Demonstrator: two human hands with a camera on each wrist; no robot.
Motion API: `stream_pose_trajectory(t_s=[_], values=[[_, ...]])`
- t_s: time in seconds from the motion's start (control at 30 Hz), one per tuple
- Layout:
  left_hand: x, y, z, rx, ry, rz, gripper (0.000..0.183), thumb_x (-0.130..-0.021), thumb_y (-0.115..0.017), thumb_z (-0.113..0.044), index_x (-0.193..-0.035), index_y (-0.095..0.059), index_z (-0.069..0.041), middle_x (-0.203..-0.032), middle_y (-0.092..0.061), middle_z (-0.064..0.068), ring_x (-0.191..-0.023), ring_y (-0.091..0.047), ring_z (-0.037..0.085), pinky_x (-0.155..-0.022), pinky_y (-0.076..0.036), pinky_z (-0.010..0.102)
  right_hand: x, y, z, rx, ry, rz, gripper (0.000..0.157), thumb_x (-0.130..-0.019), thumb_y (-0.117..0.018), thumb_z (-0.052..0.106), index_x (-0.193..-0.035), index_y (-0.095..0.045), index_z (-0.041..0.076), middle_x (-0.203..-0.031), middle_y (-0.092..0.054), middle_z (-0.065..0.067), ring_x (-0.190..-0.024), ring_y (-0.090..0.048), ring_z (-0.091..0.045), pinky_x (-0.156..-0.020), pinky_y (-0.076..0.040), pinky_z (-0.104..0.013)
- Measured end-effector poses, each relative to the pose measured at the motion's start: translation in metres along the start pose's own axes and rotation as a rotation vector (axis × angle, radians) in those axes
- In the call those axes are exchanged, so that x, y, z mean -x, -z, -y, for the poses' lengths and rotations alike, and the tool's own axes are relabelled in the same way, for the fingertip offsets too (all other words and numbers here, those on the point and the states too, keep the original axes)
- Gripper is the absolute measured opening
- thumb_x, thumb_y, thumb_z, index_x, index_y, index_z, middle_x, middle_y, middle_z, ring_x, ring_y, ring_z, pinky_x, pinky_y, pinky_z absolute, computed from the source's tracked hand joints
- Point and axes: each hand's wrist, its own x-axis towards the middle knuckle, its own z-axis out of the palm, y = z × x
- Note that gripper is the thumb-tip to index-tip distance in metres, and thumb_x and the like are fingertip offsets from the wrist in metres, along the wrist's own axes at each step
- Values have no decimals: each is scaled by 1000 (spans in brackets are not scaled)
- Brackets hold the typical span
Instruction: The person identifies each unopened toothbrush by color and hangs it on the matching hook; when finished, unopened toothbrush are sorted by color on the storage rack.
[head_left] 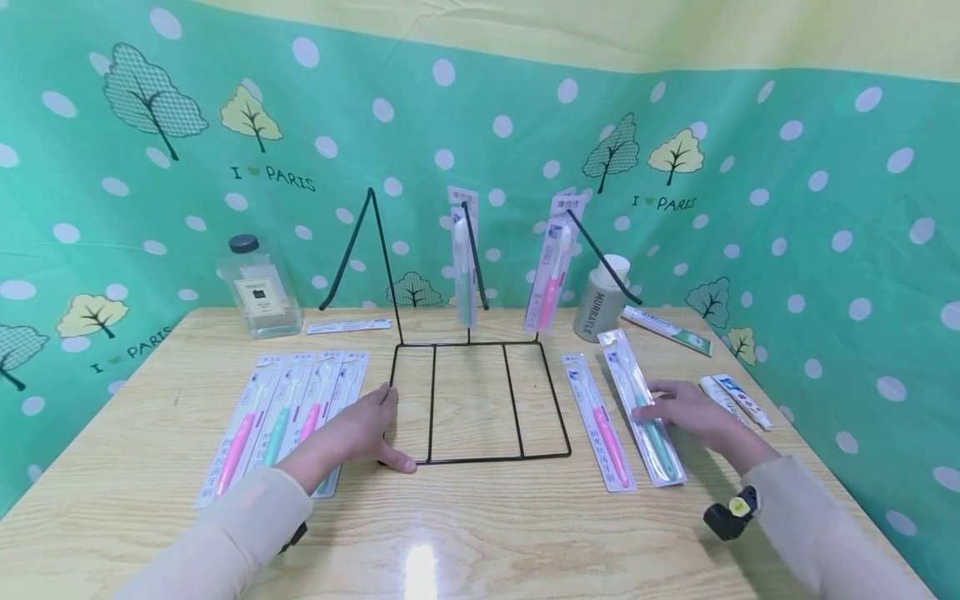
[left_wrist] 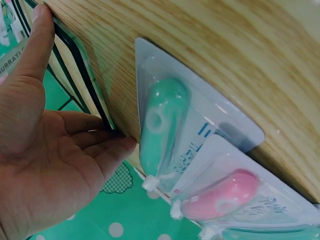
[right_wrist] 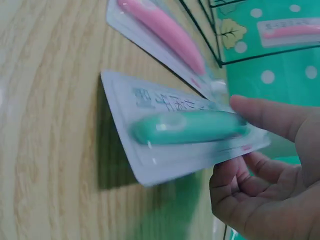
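Observation:
My right hand (head_left: 686, 408) pinches a packaged toothbrush with a green handle (right_wrist: 185, 127) between thumb and fingers, by the side edges of its pack. In the right wrist view the pack is tilted up and casts a shadow on the table. Beside it lies a pink-handled packaged toothbrush (head_left: 602, 425). At the front left corner of a black wire rack (head_left: 480, 460), my left hand (head_left: 371, 429) rests with fingers extended, its thumb along the front bar and its fingers by the left bar. Two hooks at the back hold packaged toothbrushes, a green one (head_left: 463, 267) and a pink one (head_left: 551, 275).
Several packaged toothbrushes (head_left: 281, 408) lie in a row left of the rack. A clear bottle (head_left: 262, 292) and a narrow box (head_left: 348, 326) are at the back left. A grey bottle (head_left: 600, 304) and toothpaste tubes (head_left: 667, 330) stand or lie on the right, before a green curtain (head_left: 495, 158).

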Motion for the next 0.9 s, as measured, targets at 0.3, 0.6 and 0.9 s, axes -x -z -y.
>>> stream_pose_trajectory(t_s=[0.3, 0.6, 0.9], values=[[2, 2, 1, 11, 21, 11, 119, -59, -73, -57, -139, -17, 11, -145, -12, 29, -132, -15, 41, -107, -20, 49, 15, 12, 21, -76, 110, -14, 70, -81, -60, 50, -130, -44, 2, -120, -53, -13, -103, -50, -24, -84, -41, -36], [1, 1, 4, -22, -2, 1, 120, -60, -70, -60, -139, -17, 12, -144, -13, 31, -131, -17, 42, -106, -22, 49, 27, -7, 63, -138, 208, 3, 57, -81, -63, 47, -120, -55, 7, -120, -55, -10, -109, -49, -25, -94, -36, -48], [0, -1, 1, -10, 15, 7, 120, -59, -71, -59, -140, -16, 10, -145, -12, 29, -133, -15, 41, -107, -20, 48, 34, -31, 100, -175, 351, 50, 43, -78, -69, 36, -108, -59, 7, -100, -62, -10, -93, -59, -23, -87, -45, -40]])
